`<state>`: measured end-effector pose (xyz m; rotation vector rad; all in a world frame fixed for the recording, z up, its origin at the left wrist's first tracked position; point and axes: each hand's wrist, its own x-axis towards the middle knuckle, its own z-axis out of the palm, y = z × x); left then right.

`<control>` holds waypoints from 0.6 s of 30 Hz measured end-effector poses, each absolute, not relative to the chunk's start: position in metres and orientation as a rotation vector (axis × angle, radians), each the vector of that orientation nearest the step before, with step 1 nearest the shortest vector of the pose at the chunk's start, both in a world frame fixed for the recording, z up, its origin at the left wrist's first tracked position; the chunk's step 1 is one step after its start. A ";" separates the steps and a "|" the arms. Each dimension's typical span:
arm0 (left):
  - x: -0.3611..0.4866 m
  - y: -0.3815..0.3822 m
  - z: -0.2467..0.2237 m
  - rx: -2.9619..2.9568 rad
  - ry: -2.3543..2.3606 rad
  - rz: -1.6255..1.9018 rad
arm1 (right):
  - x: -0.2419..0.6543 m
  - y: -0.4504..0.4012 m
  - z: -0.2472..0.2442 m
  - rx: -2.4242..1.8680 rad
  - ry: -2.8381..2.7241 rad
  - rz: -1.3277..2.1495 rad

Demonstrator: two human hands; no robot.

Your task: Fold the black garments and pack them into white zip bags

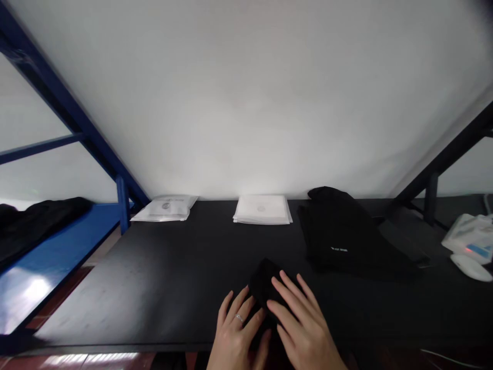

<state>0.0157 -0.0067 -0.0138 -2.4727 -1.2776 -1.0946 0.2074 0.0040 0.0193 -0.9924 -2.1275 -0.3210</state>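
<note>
A small bundle of black cloth (264, 277) lies at the front edge of the black table, below the middle of the view. My left hand (241, 326), with a ring on one finger, touches its left side, fingers apart and slightly bent. Across the right part of the cloth rests my right hand (298, 318), its fingers spread and fairly flat. The cloth's lower part is hidden between and under my hands.
The black table (185, 267) bears a white plastic packet (165, 208) at back left, flat white bags (263, 209) at the back middle, and folded black garments (339, 231) to the right. A white mouse (470, 267) lies far right. Blue frame bars (96, 141) stand left.
</note>
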 end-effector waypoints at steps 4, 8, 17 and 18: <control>-0.006 0.001 -0.002 -2.571 -1.475 -1.136 | 0.203 -0.006 -0.003 -1.027 -2.190 -0.230; -0.022 0.022 0.012 -2.511 -1.701 -1.235 | 0.200 -0.005 -0.008 -1.032 -2.178 -0.190; 0.003 0.054 0.015 -2.899 -1.758 -0.987 | 0.217 0.009 0.009 -0.974 -2.349 -0.005; 0.006 0.052 0.017 -2.923 -1.783 -1.032 | 0.222 0.010 0.013 -0.970 -2.388 0.008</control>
